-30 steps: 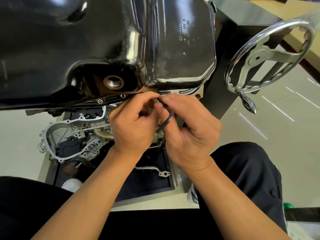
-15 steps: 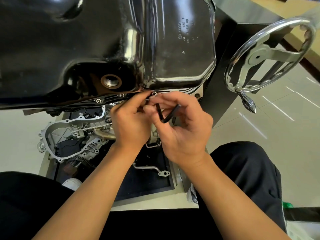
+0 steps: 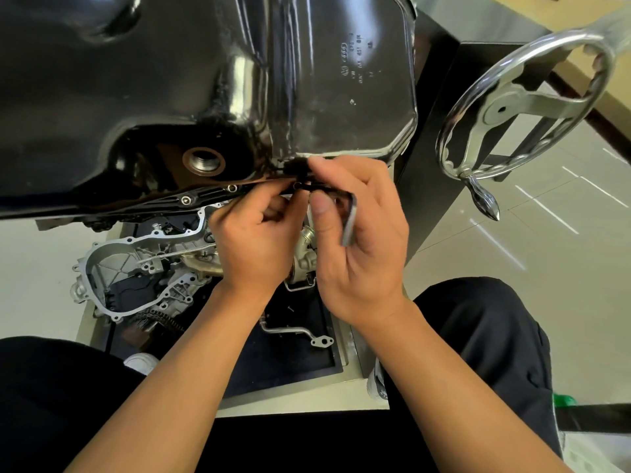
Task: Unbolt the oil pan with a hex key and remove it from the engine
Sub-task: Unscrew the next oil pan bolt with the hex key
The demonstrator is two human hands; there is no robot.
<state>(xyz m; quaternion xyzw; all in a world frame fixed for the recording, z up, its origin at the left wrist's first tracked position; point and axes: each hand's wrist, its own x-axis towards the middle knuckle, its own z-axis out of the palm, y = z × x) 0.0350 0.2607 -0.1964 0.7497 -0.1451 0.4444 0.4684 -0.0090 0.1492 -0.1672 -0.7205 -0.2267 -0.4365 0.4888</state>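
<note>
A glossy black oil pan (image 3: 205,73) fills the upper left, with its round drain hole (image 3: 204,161) facing me. Two bolts (image 3: 186,200) sit in the pan's lower flange, left of my hands. My right hand (image 3: 362,247) grips a dark L-shaped hex key (image 3: 348,216), whose short arm points left into the flange near the pan's lower corner. My left hand (image 3: 256,240) has its fingers curled at the key's tip, pinching there; the bolt under it is hidden.
A chrome handwheel (image 3: 526,110) with a knob handle stands on the right of the engine stand. Below the pan lie a silver engine cover (image 3: 136,268), a thin pipe (image 3: 293,332) and other parts on a black tray (image 3: 300,367). My dark-trousered knees frame the bottom.
The hex key has turned in my right hand: its long arm now hangs downward and the short arm lies level at the flange. Both hands have shifted slightly.
</note>
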